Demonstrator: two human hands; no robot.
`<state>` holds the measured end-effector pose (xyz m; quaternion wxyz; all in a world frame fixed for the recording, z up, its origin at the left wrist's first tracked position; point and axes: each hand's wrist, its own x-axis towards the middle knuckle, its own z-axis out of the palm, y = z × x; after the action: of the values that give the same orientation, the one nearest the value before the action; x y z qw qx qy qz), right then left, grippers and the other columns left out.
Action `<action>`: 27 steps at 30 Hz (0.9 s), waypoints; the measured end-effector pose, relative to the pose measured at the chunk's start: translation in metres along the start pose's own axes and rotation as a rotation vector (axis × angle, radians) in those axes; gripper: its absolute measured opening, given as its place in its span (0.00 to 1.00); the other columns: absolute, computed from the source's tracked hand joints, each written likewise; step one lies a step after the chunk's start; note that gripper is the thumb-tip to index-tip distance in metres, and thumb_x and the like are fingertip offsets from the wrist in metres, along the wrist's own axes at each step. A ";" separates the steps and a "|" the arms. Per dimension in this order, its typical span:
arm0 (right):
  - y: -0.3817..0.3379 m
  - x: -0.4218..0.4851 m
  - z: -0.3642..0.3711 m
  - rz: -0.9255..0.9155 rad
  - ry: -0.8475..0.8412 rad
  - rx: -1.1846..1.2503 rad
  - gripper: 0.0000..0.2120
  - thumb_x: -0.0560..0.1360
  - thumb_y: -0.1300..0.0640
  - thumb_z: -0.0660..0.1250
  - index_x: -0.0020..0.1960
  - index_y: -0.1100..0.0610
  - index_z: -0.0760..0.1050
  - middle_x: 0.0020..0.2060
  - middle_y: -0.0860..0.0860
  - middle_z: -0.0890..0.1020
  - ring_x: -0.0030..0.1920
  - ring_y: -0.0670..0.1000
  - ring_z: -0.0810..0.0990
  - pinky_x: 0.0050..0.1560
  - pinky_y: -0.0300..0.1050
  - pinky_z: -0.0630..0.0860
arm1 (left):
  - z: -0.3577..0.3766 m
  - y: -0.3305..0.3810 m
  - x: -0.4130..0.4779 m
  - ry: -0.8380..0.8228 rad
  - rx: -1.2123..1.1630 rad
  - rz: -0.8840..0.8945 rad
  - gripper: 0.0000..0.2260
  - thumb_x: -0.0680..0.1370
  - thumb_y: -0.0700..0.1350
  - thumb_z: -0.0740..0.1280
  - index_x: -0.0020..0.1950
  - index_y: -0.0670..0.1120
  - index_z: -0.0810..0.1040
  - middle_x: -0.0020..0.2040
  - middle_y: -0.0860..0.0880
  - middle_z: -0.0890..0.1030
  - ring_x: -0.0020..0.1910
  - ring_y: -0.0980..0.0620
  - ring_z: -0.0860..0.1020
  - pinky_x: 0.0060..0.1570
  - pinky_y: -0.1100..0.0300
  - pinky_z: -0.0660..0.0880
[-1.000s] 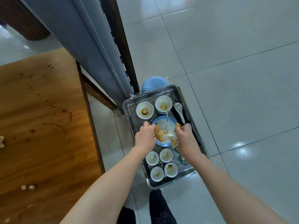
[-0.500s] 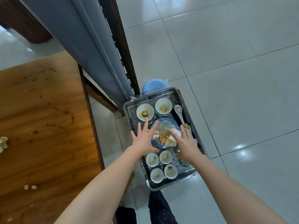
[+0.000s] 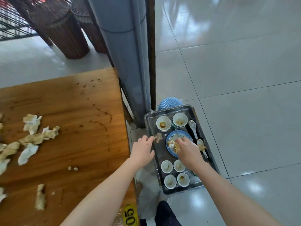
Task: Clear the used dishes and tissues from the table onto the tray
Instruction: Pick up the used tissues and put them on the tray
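A metal tray (image 3: pixel 149 121) sits low beside the wooden table (image 3: pixel 84 144). It holds two stained white bowls (image 3: pixel 163 123), a blue plate (image 3: pixel 180 134) with soiled tissues (image 3: pixel 173 145), a white spoon (image 3: pixel 193 126) and several small cups (image 3: pixel 167 166). My left hand (image 3: pixel 143 150) hovers at the tray's left rim with fingers spread; a blurred tissue scrap (image 3: pixel 158 137) is just off its fingertips. My right hand (image 3: pixel 187 150) reaches down over the plate, fingers resting on the tissues. Several crumpled tissues (image 3: pixel 37 137) lie on the table's left part.
A grey pillar (image 3: pixel 122 46) and dark wooden post stand right behind the tray. A blue ribbed object (image 3: pixel 169 103) pokes out beyond the tray's far end. Wicker stools (image 3: pixel 61 30) stand at the back left. A yellow 05 tag (image 3: pixel 130 216) marks the table's near corner. Glossy tiled floor lies to the right.
The view has swung left and up, bringing the table's tissues into sight. My left hand has drawn back to the tray's left rim, and a tissue scrap now shows at its fingertips.
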<state>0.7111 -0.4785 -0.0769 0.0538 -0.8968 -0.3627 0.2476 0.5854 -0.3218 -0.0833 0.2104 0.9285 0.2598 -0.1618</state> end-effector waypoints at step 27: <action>-0.343 -0.035 0.083 -0.528 -0.050 -0.121 0.14 0.77 0.63 0.60 0.61 0.51 0.71 0.53 0.49 0.75 0.52 0.51 0.75 0.48 0.45 0.77 | -0.034 -0.295 -0.248 0.341 -0.226 -0.512 0.21 0.78 0.47 0.65 0.71 0.55 0.69 0.74 0.50 0.65 0.70 0.49 0.68 0.68 0.51 0.68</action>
<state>0.4360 -0.2583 -0.0404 0.0537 -0.7665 -0.5992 0.2248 0.2281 -0.1798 -0.0430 0.2177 0.8175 0.5327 -0.0219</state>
